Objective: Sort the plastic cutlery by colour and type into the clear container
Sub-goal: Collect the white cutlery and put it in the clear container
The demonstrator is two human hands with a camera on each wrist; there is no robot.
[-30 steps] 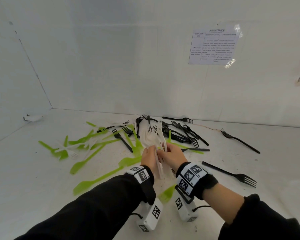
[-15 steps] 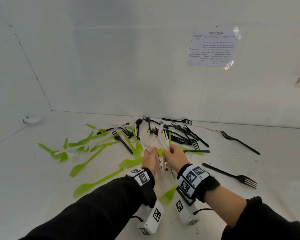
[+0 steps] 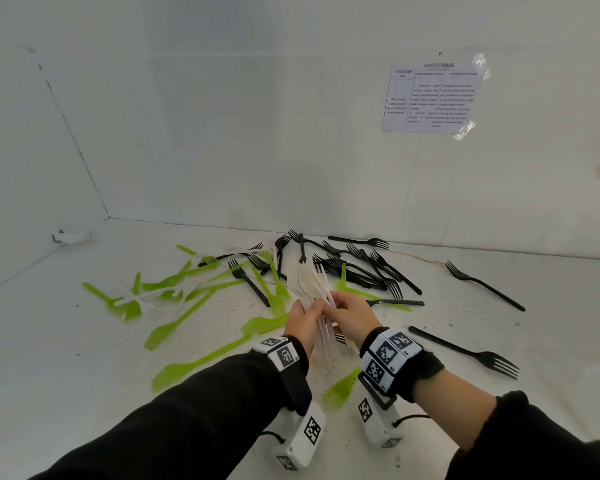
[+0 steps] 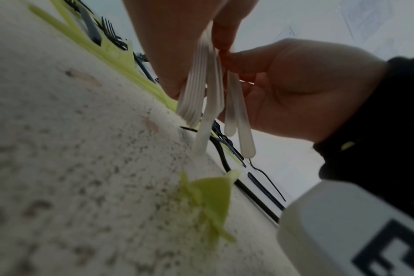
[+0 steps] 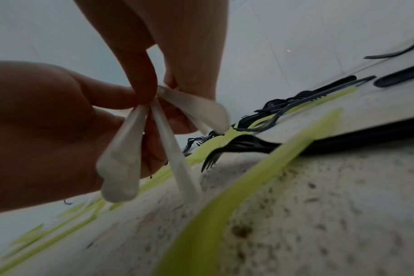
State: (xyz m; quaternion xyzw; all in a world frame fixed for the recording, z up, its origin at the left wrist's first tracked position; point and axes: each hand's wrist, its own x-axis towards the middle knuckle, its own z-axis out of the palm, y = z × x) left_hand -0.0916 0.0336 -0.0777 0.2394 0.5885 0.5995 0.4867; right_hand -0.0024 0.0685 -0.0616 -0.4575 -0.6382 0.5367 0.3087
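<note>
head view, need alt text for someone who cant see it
Both hands, left hand and right hand, grip a bundle of white forks above a white table. Green cutlery lies scattered left, black forks right.

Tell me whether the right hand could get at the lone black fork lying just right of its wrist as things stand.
Probably not yet. The black fork lies in the open with nothing on it, but the right hand and left hand both grip the white cutlery bundle, so the right must let go first.

Printed sheet taped on white wall; speckled white tabletop.
</note>
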